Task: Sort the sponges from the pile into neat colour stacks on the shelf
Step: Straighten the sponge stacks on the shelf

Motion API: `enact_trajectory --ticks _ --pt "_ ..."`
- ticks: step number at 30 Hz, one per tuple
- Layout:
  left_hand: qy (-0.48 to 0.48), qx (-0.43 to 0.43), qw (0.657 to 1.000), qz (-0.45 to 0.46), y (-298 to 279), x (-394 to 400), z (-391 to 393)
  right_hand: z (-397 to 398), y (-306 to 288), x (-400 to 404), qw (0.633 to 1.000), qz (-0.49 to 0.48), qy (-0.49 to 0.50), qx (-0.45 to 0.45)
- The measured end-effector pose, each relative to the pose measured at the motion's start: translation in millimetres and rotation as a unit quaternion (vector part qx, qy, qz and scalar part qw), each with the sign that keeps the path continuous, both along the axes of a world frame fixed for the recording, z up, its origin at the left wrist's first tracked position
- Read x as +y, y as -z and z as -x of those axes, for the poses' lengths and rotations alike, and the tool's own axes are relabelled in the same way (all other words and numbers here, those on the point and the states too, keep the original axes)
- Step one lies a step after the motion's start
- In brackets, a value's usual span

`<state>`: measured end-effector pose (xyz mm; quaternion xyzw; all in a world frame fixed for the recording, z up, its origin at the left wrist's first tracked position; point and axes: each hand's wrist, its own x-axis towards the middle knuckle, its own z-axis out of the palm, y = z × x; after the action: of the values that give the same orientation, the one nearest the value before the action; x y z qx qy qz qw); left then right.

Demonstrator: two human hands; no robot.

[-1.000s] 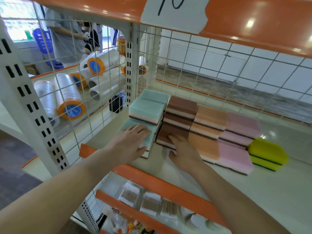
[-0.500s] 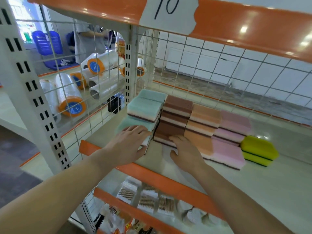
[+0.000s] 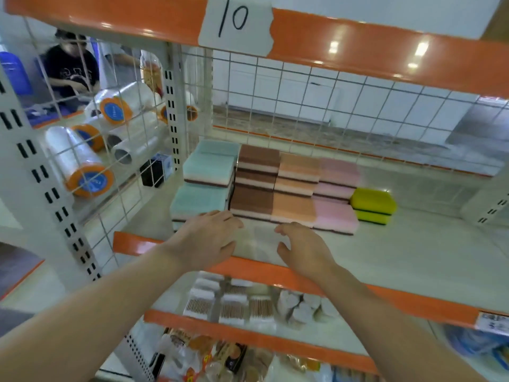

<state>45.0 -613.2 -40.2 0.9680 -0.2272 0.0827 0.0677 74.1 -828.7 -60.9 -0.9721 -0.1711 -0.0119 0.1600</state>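
Observation:
Sponges stand in colour rows on the white shelf [image 3: 399, 252]: teal sponges [image 3: 201, 199] at the left, then brown sponges [image 3: 254, 199], orange sponges [image 3: 294, 206] and pink sponges [image 3: 334, 216], each rising toward the back. Two yellow-green sponges [image 3: 373, 205] are stacked at the right end. My left hand [image 3: 205, 241] hovers with relaxed fingers just in front of the front teal sponge. My right hand [image 3: 303, 248] hangs loosely curled over the shelf's front, short of the brown and orange rows. Neither hand holds anything.
A wire mesh panel [image 3: 124, 172] closes the shelf's left side, with rolls of clear film [image 3: 80, 166] behind it. An orange shelf edge [image 3: 385, 51] with a "10" label runs overhead. The lower shelf holds boxes of cotton swabs [image 3: 231, 304]. A person [image 3: 70, 70] sits beyond the mesh.
Both hands have drawn back toward me, off the teal and brown sponges they were pressing. The front teal sponge now sits squarer against the brown row.

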Motion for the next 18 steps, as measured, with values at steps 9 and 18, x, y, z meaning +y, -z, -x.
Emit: enact_trajectory --ticks 9,18 --pt "0.065 0.038 0.997 -0.028 4 -49 9 42 5 -48 0.997 -0.004 0.077 -0.009" --pt "0.120 0.054 0.989 -0.064 5 -121 1 69 1 -125 0.987 -0.004 0.160 0.006"
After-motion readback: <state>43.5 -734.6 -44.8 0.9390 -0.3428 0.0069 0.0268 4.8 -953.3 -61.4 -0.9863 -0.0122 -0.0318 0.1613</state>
